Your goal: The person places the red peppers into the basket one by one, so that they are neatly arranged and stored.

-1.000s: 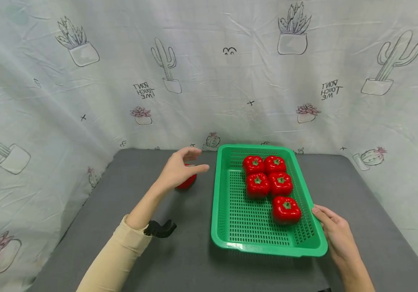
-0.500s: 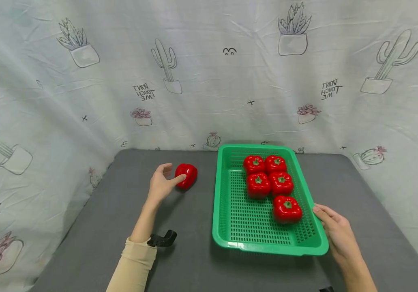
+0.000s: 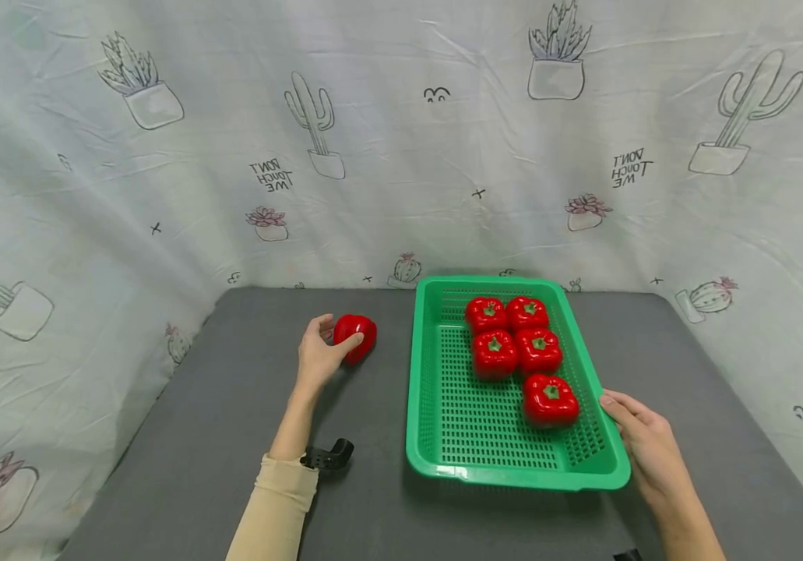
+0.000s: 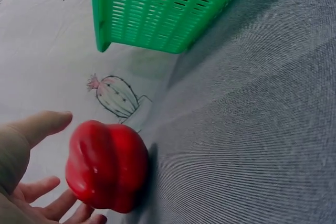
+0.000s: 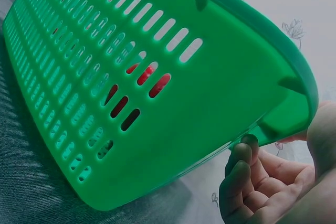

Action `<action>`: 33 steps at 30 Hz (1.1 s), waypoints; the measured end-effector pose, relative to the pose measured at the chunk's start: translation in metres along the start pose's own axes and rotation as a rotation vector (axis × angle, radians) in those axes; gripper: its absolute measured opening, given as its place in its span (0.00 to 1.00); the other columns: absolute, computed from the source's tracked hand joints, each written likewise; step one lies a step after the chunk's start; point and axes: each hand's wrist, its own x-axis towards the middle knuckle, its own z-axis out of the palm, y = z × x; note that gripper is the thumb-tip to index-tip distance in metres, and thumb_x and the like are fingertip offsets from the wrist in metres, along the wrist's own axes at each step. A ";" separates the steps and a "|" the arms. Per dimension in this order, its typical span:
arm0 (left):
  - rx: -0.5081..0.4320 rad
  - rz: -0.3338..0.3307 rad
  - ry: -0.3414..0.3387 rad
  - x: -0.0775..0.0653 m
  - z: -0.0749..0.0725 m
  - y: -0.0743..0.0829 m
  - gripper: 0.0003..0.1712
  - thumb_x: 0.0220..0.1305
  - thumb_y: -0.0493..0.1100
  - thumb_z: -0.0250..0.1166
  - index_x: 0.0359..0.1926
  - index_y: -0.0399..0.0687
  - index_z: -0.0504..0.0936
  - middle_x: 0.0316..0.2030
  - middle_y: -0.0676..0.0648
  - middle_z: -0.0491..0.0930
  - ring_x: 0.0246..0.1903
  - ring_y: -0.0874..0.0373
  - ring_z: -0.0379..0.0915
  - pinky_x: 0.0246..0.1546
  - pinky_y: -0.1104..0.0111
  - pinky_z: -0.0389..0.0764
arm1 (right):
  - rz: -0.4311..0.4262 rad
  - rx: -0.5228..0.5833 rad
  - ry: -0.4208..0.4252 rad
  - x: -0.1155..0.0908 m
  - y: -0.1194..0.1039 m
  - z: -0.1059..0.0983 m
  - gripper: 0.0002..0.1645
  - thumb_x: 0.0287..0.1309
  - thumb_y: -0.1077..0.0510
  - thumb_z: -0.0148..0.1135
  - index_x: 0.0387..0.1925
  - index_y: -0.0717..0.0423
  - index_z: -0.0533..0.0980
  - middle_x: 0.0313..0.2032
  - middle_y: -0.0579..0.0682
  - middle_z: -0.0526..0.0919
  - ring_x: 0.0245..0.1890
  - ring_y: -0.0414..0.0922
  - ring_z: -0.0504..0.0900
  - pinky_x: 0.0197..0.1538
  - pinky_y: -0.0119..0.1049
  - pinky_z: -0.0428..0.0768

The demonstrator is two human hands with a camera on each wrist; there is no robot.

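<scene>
A lone red bell pepper (image 3: 364, 330) lies on the grey cloth left of the green basket (image 3: 412, 405). My left hand (image 3: 318, 358) is at its left side, thumb and fingers spread around it. In the left wrist view the thumb (image 4: 50, 123) stands apart from the pepper (image 4: 107, 166), while the fingertips reach behind its lower edge; whether they touch it I cannot tell. My right hand (image 3: 646, 448) grips the basket's right rim. Seen from the right wrist, its fingers (image 5: 241, 169) curl under the rim. Several red peppers (image 3: 540, 351) sit inside the basket.
Grey cloth (image 3: 205, 421) covers the tabletop. A pale curtain (image 3: 387, 156) with cactus drawings hangs behind it and along both sides. A black wrist strap (image 3: 329, 455) juts out from my left wrist.
My left hand has drawn back from above the lone pepper to its left side, then edged right, closer around it. That pepper, the basket and my right hand stay in place.
</scene>
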 end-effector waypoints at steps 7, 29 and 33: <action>-0.011 0.006 0.007 0.006 0.003 -0.011 0.44 0.58 0.50 0.73 0.68 0.39 0.63 0.62 0.42 0.68 0.60 0.46 0.65 0.55 0.51 0.74 | 0.005 -0.005 -0.008 0.000 -0.001 0.002 0.09 0.69 0.53 0.60 0.45 0.45 0.84 0.38 0.46 0.86 0.36 0.42 0.85 0.37 0.38 0.84; 0.084 0.045 -0.009 0.009 0.016 -0.021 0.45 0.54 0.46 0.75 0.68 0.40 0.62 0.61 0.39 0.66 0.59 0.43 0.62 0.49 0.48 0.78 | 0.007 -0.013 -0.008 0.001 0.001 0.000 0.10 0.70 0.53 0.59 0.46 0.46 0.84 0.39 0.47 0.86 0.37 0.43 0.85 0.38 0.38 0.84; 0.089 0.065 -0.007 0.007 0.016 -0.020 0.45 0.54 0.45 0.75 0.68 0.39 0.62 0.61 0.38 0.66 0.59 0.42 0.62 0.49 0.47 0.77 | 0.003 -0.021 0.000 0.001 0.002 -0.001 0.10 0.70 0.53 0.59 0.46 0.46 0.84 0.38 0.47 0.86 0.36 0.43 0.86 0.37 0.39 0.84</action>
